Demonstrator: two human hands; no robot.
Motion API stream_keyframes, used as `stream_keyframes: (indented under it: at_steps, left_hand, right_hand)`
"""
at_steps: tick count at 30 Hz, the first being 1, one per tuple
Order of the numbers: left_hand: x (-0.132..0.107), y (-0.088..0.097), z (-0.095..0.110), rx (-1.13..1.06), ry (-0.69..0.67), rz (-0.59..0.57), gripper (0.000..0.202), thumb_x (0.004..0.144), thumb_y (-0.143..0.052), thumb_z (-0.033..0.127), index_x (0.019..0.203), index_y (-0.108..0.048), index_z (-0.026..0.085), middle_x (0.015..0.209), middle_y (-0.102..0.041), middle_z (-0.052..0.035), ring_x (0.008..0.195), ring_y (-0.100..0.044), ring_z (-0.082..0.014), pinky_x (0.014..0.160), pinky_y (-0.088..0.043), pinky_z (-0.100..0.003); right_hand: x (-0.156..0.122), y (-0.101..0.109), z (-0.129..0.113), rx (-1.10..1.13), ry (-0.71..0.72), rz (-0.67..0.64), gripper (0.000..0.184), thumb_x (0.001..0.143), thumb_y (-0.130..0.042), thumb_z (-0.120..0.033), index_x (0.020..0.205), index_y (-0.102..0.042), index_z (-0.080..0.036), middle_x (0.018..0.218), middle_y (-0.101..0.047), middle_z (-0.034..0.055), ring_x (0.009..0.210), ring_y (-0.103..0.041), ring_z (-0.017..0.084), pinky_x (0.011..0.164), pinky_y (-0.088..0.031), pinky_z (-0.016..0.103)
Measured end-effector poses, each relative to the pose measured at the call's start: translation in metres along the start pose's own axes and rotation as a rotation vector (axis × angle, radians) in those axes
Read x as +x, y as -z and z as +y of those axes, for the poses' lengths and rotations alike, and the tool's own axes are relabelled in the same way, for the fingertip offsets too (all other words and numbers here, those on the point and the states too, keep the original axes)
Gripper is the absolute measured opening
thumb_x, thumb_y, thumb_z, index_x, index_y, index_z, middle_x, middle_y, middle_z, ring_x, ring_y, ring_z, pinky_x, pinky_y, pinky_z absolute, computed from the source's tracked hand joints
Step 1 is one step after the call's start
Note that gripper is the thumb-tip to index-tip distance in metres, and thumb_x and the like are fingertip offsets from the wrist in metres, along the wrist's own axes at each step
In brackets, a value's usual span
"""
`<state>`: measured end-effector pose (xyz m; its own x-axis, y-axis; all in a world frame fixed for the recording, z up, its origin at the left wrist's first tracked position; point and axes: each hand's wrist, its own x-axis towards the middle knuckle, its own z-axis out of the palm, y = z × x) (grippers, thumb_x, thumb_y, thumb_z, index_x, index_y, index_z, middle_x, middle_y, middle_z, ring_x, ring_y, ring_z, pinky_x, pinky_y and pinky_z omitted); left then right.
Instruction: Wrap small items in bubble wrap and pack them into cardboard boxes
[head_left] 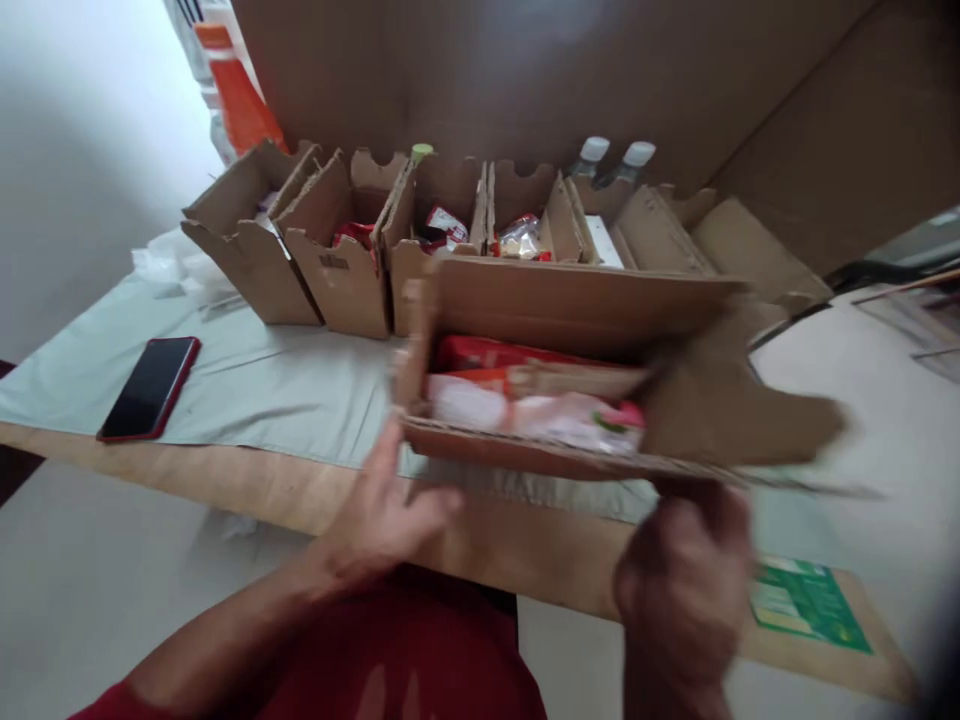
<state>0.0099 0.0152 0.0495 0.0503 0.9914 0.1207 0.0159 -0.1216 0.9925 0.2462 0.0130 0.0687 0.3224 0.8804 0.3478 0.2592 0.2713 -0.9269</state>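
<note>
An open cardboard box (570,300) with red and white snack packets (525,400) inside sits at the table's front edge, blurred by motion. My left hand (382,510) is just below the box's left corner, fingers stretched out and apart, holding nothing. My right hand (682,580) is under the box's right front edge beside a loose flap (742,410); it is smeared and its fingers do not show clearly.
A row of several open cardboard boxes (337,250) with packets stands behind. A red phone (150,388) lies at the left on the pale cloth (262,380). Two capped bottles (615,160) stand at the back, a green sheet (806,600) lies at the right, and a large cardboard panel (525,80) rises behind.
</note>
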Motion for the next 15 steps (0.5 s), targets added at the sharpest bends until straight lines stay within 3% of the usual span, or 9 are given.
stream_keyframes:
  at_steps: [2,4,5,9,11,15]
  left_hand:
    - [0.003,0.026,-0.003,0.005,-0.031,0.153,0.075,0.086,-0.08,0.043,0.151,-0.047,0.025,0.15,-0.056,-0.0116,0.146,-0.047,-0.0347,0.127,-0.032,-0.054]
    - [0.013,0.033,0.001,0.025,-0.092,0.238,0.076,0.085,-0.081,0.043,0.15,-0.046,0.025,0.149,-0.057,-0.011,0.145,-0.048,-0.034,0.126,-0.032,-0.052]
    - [0.017,0.029,0.005,0.035,-0.118,0.243,0.079,0.084,-0.081,0.043,0.152,-0.045,0.025,0.152,-0.055,-0.0111,0.146,-0.047,-0.0343,0.127,-0.031,-0.053]
    - [0.022,-0.009,0.015,0.073,-0.142,0.111,0.091,0.081,-0.081,0.039,0.159,-0.036,0.026,0.166,-0.039,-0.0115,0.155,-0.034,-0.0372,0.13,-0.023,-0.057]
    - [0.016,-0.011,0.01,0.068,-0.096,0.09,0.09,0.081,-0.081,0.038,0.158,-0.038,0.026,0.165,-0.041,-0.0117,0.155,-0.035,-0.0377,0.13,-0.024,-0.057]
    - [0.005,0.03,-0.007,0.042,-0.055,0.272,0.075,0.082,-0.081,0.042,0.148,-0.049,0.024,0.143,-0.061,-0.0116,0.14,-0.053,-0.0345,0.123,-0.038,-0.052]
  right_hand:
    - [0.004,-0.025,0.003,0.078,0.016,-0.14,0.041,0.096,-0.065,-0.048,0.133,-0.063,-0.031,0.129,-0.067,0.0052,0.126,-0.06,0.029,0.114,-0.043,0.049]
    - [0.012,-0.04,0.006,0.143,0.039,-0.217,0.043,0.095,-0.067,-0.049,0.132,-0.064,-0.027,0.128,-0.069,0.007,0.122,-0.063,0.028,0.111,-0.046,0.049]
    - [0.015,-0.041,0.007,0.153,0.047,-0.186,0.041,0.095,-0.067,-0.047,0.129,-0.065,-0.025,0.126,-0.069,0.0071,0.12,-0.064,0.027,0.11,-0.047,0.049]
    - [0.011,-0.022,0.008,0.11,0.052,0.187,0.028,0.096,-0.065,-0.038,0.12,-0.067,-0.024,0.122,-0.07,0.0054,0.122,-0.063,0.027,0.116,-0.041,0.052]
    - [0.004,-0.019,0.008,0.103,0.056,0.223,0.028,0.097,-0.064,-0.037,0.122,-0.067,-0.025,0.125,-0.069,0.0053,0.126,-0.061,0.027,0.119,-0.037,0.052]
    - [-0.001,-0.046,0.011,0.135,0.034,-0.134,0.041,0.096,-0.067,-0.044,0.132,-0.063,-0.026,0.131,-0.067,0.0077,0.128,-0.06,0.029,0.116,-0.041,0.051]
